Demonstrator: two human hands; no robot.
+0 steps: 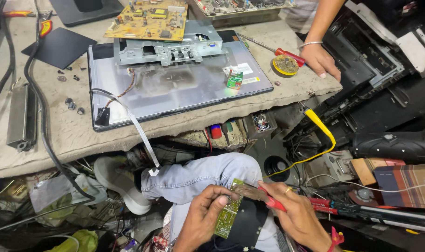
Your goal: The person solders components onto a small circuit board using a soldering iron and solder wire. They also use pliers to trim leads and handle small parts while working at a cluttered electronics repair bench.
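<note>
Left hand: the left hand (207,215) is at the near edge of the view, above the knee, and its fingers are closed on the long edge of a small green circuit board (229,211), with the thumb pressed on the face of the board.
Right hand: the right hand (294,213) is just right of the board, closed around the red handles of a pair of pliers (258,194); a ring is on one finger.
Pliers: the metal tip touches the far upper corner of the small green circuit board.
Small green circuit board: it is held tilted, nearly upright, over a black part that lies on the lap; it is well apart from the tabletop.
Tabletop: the tabletop (54,135) is covered with a worn beige cloth and lies far from the hands.
Display panel: a flat grey display panel (175,88) lies face down in the middle of the tabletop, with a metal frame and a yellow circuit board (149,21) on its far side.
Screwdriver: a red-handled screwdriver (287,55) lies at the far right of the tabletop, beside a small round tin (285,64).
Other person: another person's hand (320,60) rests on the right edge of the tabletop, touching the screwdriver handle.
Screws: some small dark screws (70,74) lie on the cloth, left of the panel.
</note>
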